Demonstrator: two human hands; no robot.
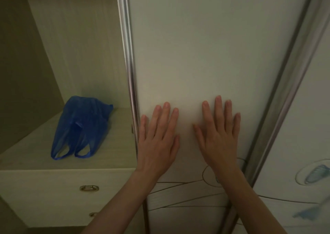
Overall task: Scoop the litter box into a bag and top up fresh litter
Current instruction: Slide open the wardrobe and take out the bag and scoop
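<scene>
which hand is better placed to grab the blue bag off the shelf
Probably the left hand: it lies flat on the door by its metal edge, beside the blue bag. The right hand is farther away.

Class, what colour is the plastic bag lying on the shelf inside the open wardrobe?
Blue, slightly see-through. The plastic bag shows best in the head view, left of the sliding door.

Dim, greenish light all over, the picture soft and grainy, a faint glow on the pale sliding wardrobe door (196,55), thin glare down its metal edge strip (129,64), straight lines bowing outward.
</scene>
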